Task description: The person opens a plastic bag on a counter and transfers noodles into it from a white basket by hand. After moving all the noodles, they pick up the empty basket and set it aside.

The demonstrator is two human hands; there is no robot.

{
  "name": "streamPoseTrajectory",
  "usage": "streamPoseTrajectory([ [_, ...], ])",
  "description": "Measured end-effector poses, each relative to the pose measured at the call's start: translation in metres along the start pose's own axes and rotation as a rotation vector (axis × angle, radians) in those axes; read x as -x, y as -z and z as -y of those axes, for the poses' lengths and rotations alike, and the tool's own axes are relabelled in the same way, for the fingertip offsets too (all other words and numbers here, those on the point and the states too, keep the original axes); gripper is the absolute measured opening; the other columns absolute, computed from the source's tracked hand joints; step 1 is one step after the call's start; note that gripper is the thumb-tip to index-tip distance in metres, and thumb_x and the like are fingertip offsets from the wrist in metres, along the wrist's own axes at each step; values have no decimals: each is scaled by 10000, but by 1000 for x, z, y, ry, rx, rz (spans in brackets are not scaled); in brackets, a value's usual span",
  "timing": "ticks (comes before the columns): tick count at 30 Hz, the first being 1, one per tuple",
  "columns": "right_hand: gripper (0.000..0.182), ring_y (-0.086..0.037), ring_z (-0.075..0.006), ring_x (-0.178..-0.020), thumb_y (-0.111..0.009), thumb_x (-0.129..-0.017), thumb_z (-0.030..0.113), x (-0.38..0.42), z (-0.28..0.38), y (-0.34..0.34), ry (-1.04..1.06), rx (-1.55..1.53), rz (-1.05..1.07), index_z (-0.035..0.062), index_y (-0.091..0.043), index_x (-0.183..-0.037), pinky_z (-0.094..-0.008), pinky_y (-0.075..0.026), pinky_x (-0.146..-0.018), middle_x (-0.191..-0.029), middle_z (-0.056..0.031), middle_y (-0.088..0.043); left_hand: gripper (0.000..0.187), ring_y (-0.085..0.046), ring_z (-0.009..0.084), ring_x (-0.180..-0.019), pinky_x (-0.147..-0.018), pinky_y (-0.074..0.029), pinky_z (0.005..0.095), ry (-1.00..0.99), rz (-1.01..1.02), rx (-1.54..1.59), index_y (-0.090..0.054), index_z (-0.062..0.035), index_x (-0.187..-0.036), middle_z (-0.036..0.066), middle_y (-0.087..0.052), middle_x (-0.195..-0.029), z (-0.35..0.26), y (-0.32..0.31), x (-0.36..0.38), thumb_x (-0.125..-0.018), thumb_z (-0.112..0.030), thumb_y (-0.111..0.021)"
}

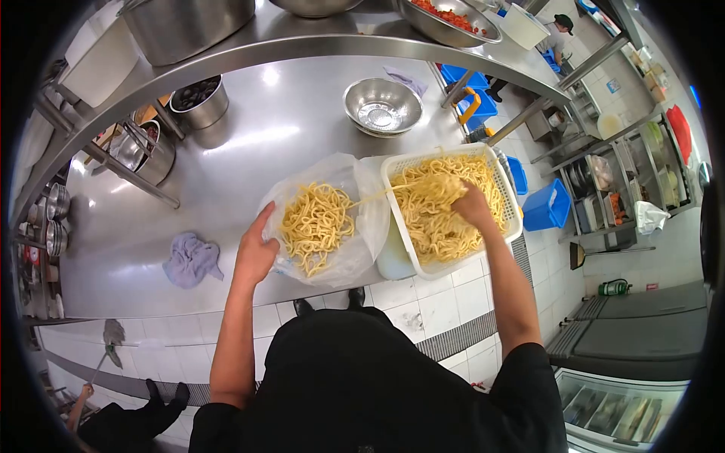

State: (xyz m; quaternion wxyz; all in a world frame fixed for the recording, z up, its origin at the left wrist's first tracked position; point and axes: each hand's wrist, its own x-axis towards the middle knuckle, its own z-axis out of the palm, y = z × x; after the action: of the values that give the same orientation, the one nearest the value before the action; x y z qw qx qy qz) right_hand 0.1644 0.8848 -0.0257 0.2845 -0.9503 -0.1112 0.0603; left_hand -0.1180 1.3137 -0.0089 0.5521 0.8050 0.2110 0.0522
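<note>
Noodles (317, 230) lie in two places on the worktop (245, 162): a loose pile on a clear plastic bag (370, 245) in front of the person, and a bigger heap inside a white basket (512, 215) just to the right of it. The right hand (473, 208) is in the basket with its fingers curled round a clump, their tips hidden among the strands, and a few strands stretch from that clump over the basket's rim to the pile. At the bag's left edge, the left hand (258, 253) has its thumb and forefinger spread apart; whether any finger pinches the plastic, I cannot tell. With strands linking both piles, gentle handling seems best: loosen the clump with the fingertips rather than tugging, so that they neither snap nor drag others over the rim. A light grip should avoid squashing these soft-looking lengths. Steady pressure from the left hand would help stop the thin bag sliding or folding over its pile. Keeping the right hand low over the near rim would lessen spills, and the purple cloth (191, 260) is best left well apart from the food.
</note>
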Motion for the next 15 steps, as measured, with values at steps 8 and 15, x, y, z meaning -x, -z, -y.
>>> streamPoseTrajectory([
  [8,396,-628,-116,-891,-713,-748,60,1,81,171,278,-309,29,-16,-657,-1132,-313,-537,-828,-988,-22,-709,770,-574,204,-1259,-952,-485,274,-146,-45,-43,-458,-33,-1503,152,-535,-1487,12,0,-12,-739,63,-473],
  [15,288,-652,-108,-876,-734,-862,95,5,157,295,254,-462,-102,-9,-673,-1124,-311,-567,-763,-1018,-37,-697,755,-650,231,-1076,-919,-489,298,-36,18,31,-451,-67,-1515,186,-537,-1481,-26,-4,-9,-769,43,-500],
])
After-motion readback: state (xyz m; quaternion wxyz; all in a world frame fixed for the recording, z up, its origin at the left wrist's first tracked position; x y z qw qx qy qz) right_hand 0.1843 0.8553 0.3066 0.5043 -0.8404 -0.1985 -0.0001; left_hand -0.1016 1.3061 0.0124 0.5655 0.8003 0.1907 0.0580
